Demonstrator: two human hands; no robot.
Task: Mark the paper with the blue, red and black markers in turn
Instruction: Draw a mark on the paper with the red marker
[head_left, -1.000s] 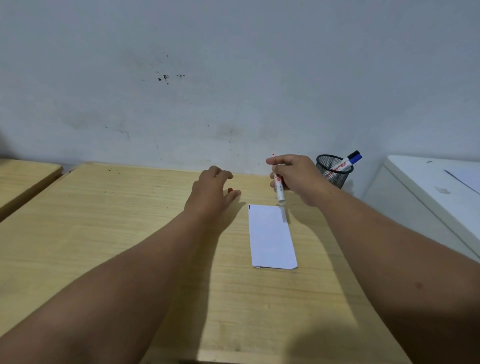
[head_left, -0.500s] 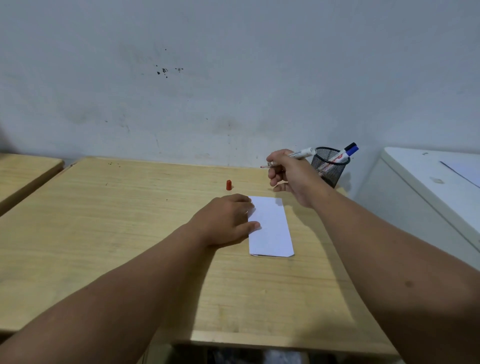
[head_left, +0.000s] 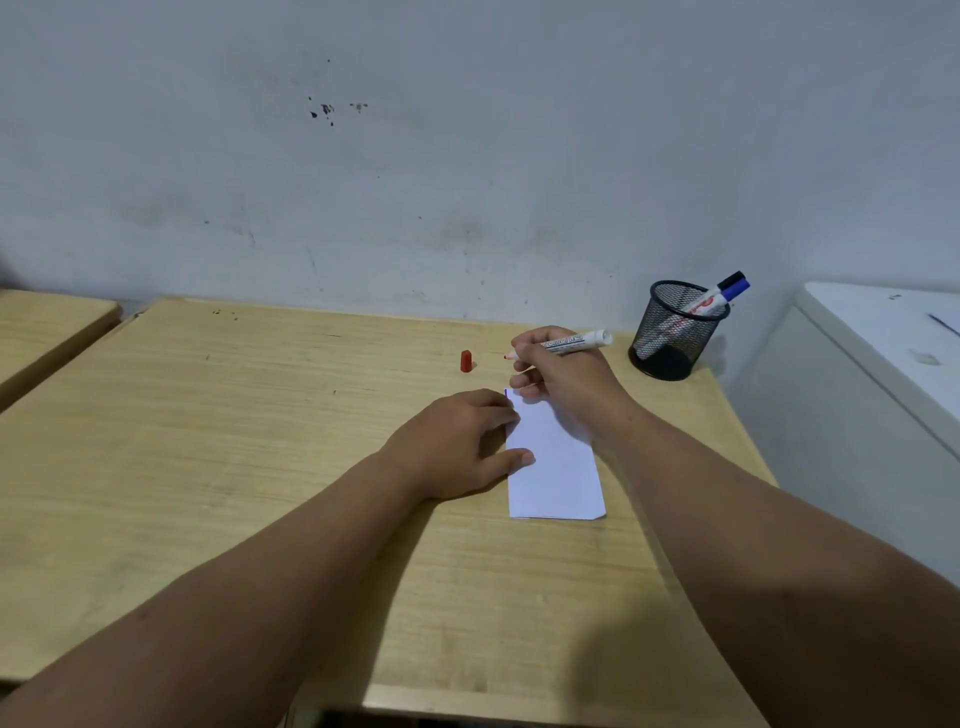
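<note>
A folded white paper (head_left: 558, 467) lies on the wooden desk (head_left: 234, 441), with a short blue mark at its far left corner. My left hand (head_left: 457, 447) rests flat on the paper's left edge, fingers spread. My right hand (head_left: 558, 374) hovers over the paper's far end, gripping the uncapped red marker (head_left: 566, 343) with its red tip pointing left. The red cap (head_left: 466, 360) stands on the desk beyond the paper. A black mesh pen cup (head_left: 672, 332) at the back right holds the blue marker (head_left: 719, 299) and a black-capped marker beside it.
A white cabinet (head_left: 883, 374) stands to the right of the desk. A second wooden desk (head_left: 47, 322) sits at the far left. The grey wall runs behind the desk.
My left hand left the red cap standing on the desk and came down onto the paper's left edge. My right hand turned the marker from vertical to nearly level.
</note>
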